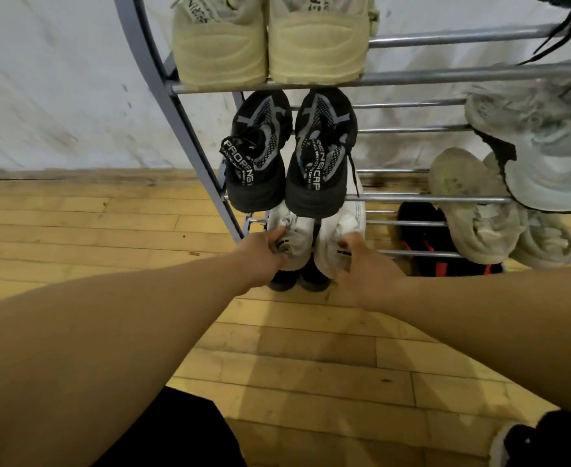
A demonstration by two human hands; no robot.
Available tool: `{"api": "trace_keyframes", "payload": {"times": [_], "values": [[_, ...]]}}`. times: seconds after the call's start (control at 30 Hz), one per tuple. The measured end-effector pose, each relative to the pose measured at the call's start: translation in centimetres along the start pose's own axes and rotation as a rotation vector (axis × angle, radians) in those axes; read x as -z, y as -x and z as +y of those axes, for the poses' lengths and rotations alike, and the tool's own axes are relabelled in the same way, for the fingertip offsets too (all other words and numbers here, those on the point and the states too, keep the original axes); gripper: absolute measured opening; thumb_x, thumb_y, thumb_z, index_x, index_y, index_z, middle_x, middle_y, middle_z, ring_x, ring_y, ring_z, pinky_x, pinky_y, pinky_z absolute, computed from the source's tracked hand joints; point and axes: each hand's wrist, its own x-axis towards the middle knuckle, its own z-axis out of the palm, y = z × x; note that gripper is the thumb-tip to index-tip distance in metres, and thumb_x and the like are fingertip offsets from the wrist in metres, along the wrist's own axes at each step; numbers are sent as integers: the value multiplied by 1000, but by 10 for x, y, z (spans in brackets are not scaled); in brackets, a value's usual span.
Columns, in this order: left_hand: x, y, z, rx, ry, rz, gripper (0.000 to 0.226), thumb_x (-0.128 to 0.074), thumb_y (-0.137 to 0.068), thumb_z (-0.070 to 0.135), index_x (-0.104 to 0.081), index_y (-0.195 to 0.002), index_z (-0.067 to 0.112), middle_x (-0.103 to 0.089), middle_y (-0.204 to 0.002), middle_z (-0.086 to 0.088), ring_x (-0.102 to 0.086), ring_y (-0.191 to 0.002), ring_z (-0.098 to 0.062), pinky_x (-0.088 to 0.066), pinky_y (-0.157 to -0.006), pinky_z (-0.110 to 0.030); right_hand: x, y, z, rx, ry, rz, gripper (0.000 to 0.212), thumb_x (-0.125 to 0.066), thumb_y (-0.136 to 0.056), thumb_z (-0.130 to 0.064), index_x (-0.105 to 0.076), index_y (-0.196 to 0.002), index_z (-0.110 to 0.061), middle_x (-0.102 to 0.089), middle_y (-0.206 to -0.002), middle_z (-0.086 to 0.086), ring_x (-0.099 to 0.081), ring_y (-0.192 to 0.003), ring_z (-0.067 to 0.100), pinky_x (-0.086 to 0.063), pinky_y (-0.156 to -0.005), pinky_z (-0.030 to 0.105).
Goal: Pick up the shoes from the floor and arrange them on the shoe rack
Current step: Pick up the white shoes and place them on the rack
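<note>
A metal shoe rack [412, 75] with several bar shelves stands against the white wall. My left hand [263, 254] grips the heel of a white shoe [294, 230] on a low shelf. My right hand [361, 267] grips the heel of its white partner [344, 227] beside it. Both white shoes lie partly under a black pair [290, 153] on the shelf above. A cream pair [270, 38] sits on the top visible shelf. Dark shoe toes [299, 281] show under the white pair at floor level.
Grey-green shoes [543, 143] and beige shoes [479, 210] fill the rack's right side, with a black and red shoe [425, 244] below them. Black laces [560, 32] hang at top right. The wooden floor [108, 230] spreads left and in front. A black shoe [546, 439] shows at bottom right.
</note>
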Motion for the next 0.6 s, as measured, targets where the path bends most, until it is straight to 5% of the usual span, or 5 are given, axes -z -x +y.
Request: {"api": "trace_keyframes", "payload": {"times": [0.17,0.27,0.47,0.6], "values": [[7,-3,-13,41,26,41,66,-56,-103,15,-33,-160,39,-62,-133,-10,-57,-70,-18,-50,-58,-28,-7,-8,-16,34,25,-19,51,-54,-97,-47,-26,-139,-40,-63,-121,2,-66,-95,24,-59,-81,46],[11,-2,-18,47,20,51,65,-54,-104,17,-30,-160,40,-61,-114,-6,-61,-76,-21,-51,-55,-27,-12,-11,-23,51,73,11,51,-53,-99,-43,-26,-141,-36,-63,-120,4,-64,-97,26,-58,-82,46],[16,-5,-23,47,-49,84,63,-50,-104,20,-29,-161,41,-62,-131,-10,-69,-93,-29,-60,-65,-36,-20,-17,-35,56,154,12,36,-48,-100,-45,-27,-127,-32,-59,-98,7,-60,-85,28,-55,-72,45],[19,-8,-28,25,-101,94,62,-46,-106,22,-25,-163,39,-58,-142,-16,-61,-84,-23,-39,-46,-21,-21,-20,-39,65,229,40,43,-45,-100,-51,-26,-133,-32,-56,-101,7,-59,-90,29,-56,-80,47]]}}
